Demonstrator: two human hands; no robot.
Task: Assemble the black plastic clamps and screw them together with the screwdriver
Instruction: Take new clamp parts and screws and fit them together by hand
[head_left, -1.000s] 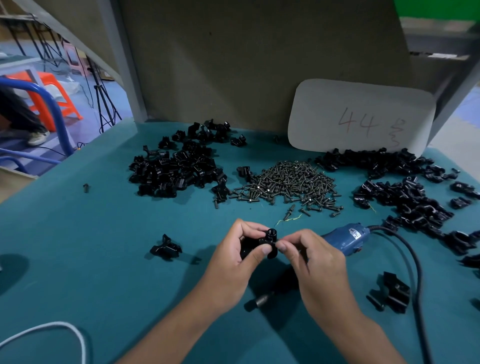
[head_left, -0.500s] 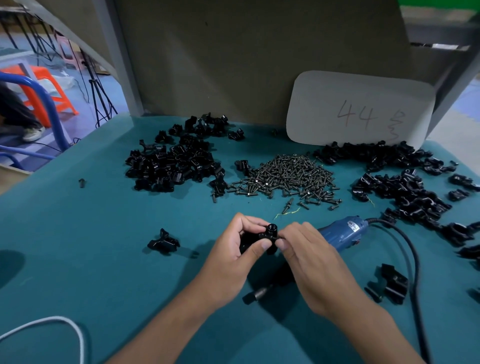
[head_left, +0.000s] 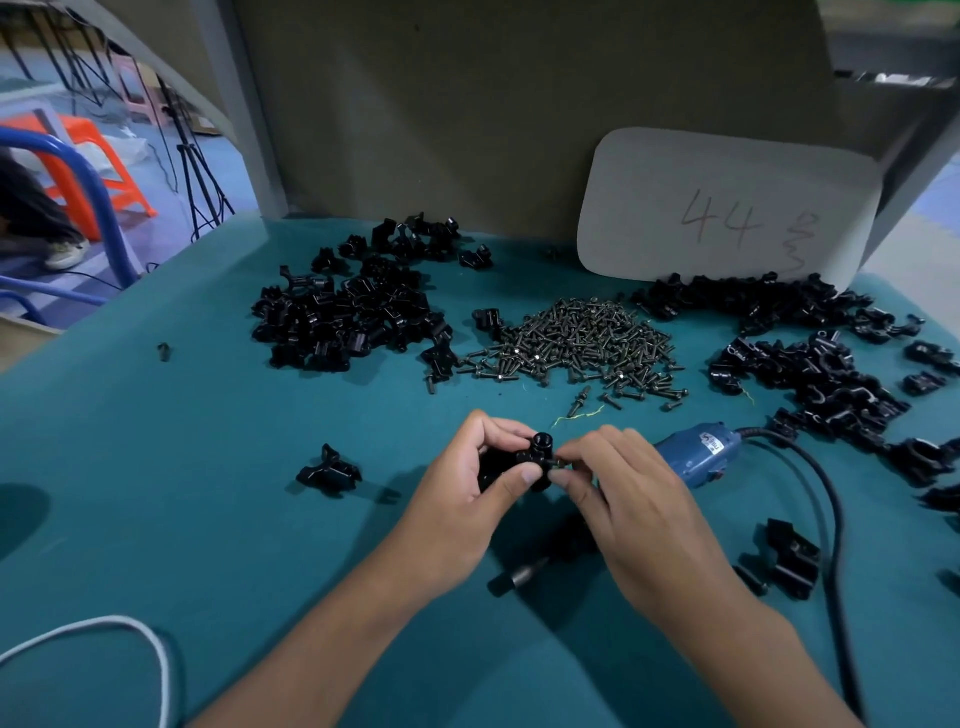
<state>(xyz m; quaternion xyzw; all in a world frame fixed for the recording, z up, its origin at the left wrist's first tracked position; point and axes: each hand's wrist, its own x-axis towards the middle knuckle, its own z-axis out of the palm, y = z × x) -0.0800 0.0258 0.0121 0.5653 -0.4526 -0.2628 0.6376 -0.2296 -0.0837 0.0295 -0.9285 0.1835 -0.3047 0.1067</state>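
Observation:
My left hand (head_left: 462, 509) grips a black plastic clamp (head_left: 530, 460) above the teal table. My right hand (head_left: 634, 504) pinches a small screw at the clamp's right side, thumb and forefinger closed on it. A blue electric screwdriver (head_left: 696, 454) lies on the table behind and under my right hand, its metal tip (head_left: 511, 579) poking out toward me. A heap of dark screws (head_left: 576, 343) lies in the middle, with piles of black clamp parts at the left (head_left: 348, 312) and at the right (head_left: 810, 358).
A lone black clamp piece (head_left: 330, 470) lies left of my hands, another (head_left: 792, 558) at the right by the screwdriver's black cord (head_left: 831, 519). A white card marked 44 (head_left: 727, 208) leans on the back wall. A white cable (head_left: 104, 634) curls at the lower left.
Both hands stay together on the clamp, with the right fingers shifting slightly at its side. The view has dipped a little; nothing on the table has moved.

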